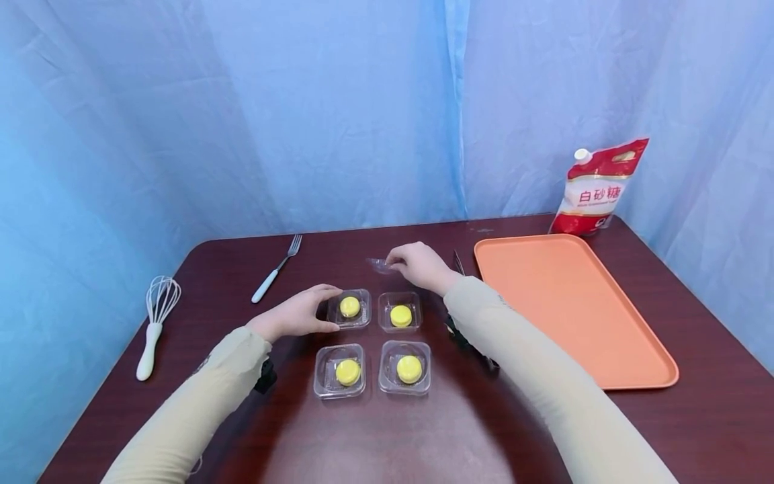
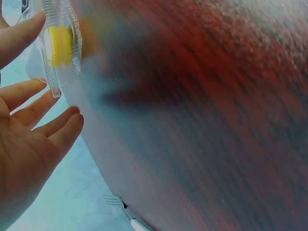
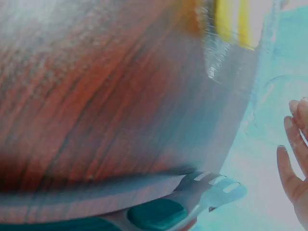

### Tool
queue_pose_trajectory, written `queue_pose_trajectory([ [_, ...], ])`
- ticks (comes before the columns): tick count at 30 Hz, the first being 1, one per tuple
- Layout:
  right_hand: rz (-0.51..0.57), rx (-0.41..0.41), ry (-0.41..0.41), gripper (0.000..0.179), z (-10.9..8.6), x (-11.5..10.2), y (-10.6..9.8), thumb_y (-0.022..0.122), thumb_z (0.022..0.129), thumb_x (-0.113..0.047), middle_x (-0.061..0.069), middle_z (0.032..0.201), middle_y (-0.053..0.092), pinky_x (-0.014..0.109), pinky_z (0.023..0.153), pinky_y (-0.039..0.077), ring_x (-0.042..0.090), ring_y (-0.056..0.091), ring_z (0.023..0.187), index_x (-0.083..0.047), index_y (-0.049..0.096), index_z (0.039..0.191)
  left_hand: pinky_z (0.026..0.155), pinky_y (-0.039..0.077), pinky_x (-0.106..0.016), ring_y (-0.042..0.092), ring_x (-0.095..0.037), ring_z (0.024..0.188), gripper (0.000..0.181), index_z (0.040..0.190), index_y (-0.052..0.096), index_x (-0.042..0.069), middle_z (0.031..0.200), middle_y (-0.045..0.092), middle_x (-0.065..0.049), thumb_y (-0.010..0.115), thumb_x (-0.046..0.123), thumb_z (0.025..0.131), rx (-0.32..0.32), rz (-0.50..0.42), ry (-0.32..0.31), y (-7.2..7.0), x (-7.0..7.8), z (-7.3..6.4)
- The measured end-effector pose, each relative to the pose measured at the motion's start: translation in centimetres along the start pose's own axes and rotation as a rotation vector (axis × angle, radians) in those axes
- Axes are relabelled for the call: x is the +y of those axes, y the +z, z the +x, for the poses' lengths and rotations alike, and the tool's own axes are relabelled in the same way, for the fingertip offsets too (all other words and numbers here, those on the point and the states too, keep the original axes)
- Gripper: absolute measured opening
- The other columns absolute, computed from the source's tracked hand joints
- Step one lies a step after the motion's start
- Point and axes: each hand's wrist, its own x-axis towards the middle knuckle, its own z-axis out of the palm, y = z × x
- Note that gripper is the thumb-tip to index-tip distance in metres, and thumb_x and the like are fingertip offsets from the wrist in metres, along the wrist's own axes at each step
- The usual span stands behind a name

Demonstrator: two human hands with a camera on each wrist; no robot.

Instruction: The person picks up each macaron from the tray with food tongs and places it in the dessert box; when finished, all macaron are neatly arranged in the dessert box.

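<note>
Several small clear plastic boxes, each holding a yellow macaron, stand grouped mid-table. My left hand [image 1: 300, 310] grips the back-left box [image 1: 365, 316], thumb at its near side and fingers at the far side. Its macaron [image 2: 60, 45] shows through the wall in the left wrist view. Beyond the back-right box [image 1: 417, 323], my right hand [image 1: 421, 265] pinches a clear plastic lid [image 1: 381, 266] above the table. That lid is faint in the right wrist view, beside the fingers. The front-left box [image 1: 323, 383] and front-right box [image 1: 390, 385] stand nearer me, untouched.
On the left lie a whisk [image 1: 154, 329] and a fork [image 1: 275, 274]. An orange tray [image 1: 562, 302] covers the right side, with a red-and-white sugar bag [image 1: 595, 191] behind it. A slotted utensil [image 3: 211, 190] lies under my right forearm. Blue curtain hangs behind.
</note>
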Motion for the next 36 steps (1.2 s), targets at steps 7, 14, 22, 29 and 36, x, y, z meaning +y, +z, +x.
queue_pose_trajectory([
  [7, 0.229, 0.086, 0.068, 0.02, 0.0, 0.3, -0.9, 0.06, 0.093, -0.011, 0.009, 0.105, 0.069, 0.037, 0.083, 0.052, 0.022, 0.064, 0.096, -0.008, 0.068, 0.11, 0.106, 0.036, -0.05, 0.037, -0.035, 0.135, 0.071, 0.145, 0.037, 0.003, 0.148, 0.036, -0.02, 0.07, 0.025, 0.086, -0.007, 0.033, -0.016, -0.1, 0.0, -0.2],
  [14, 0.387, 0.142, 0.144, 0.024, -0.4, 0.2, -1.9, 0.059, 0.093, -0.011, 0.011, 0.108, 0.069, 0.036, 0.083, 0.053, 0.023, 0.065, 0.098, -0.006, 0.065, 0.116, 0.107, 0.034, -0.052, 0.03, -0.037, 0.138, 0.08, 0.148, 0.029, 0.002, 0.151, 0.028, -0.021, 0.071, 0.029, 0.085, 0.038, 0.03, -0.024, -0.5, 0.4, -0.5],
  [22, 0.65, 0.161, 0.219, 0.026, -1.2, 0.2, -3.0, 0.058, 0.094, -0.011, 0.014, 0.096, 0.069, 0.037, 0.075, 0.053, 0.017, 0.063, 0.082, -0.003, 0.064, 0.118, 0.103, 0.04, -0.049, 0.034, -0.037, 0.135, 0.077, 0.146, 0.032, 0.002, 0.148, 0.032, -0.021, 0.073, 0.021, 0.084, 0.252, 0.118, 0.047, -1.0, 1.6, -0.7],
  [29, 0.921, 0.141, 0.301, 0.029, -2.0, -0.3, -3.1, 0.055, 0.095, -0.007, -0.008, 0.074, 0.063, 0.02, 0.061, 0.048, 0.006, 0.058, 0.069, 0.006, 0.058, 0.121, 0.104, 0.038, -0.05, 0.03, -0.038, 0.137, 0.077, 0.147, 0.03, 0.004, 0.15, 0.026, -0.023, 0.072, 0.018, 0.084, 0.345, 0.185, 0.115, -1.3, 3.9, -0.4],
  [36, 1.062, 0.09, 0.315, 0.034, -2.7, -1.6, -3.0, 0.049, 0.097, -0.004, -0.01, 0.073, 0.063, 0.015, 0.059, 0.046, 0.003, 0.056, 0.066, 0.008, 0.05, 0.129, 0.108, 0.034, -0.05, 0.027, -0.039, 0.138, 0.084, 0.148, 0.026, 0.003, 0.151, 0.021, -0.025, 0.075, 0.016, 0.081, 0.454, 0.253, 0.267, -1.2, 5.8, 0.3],
])
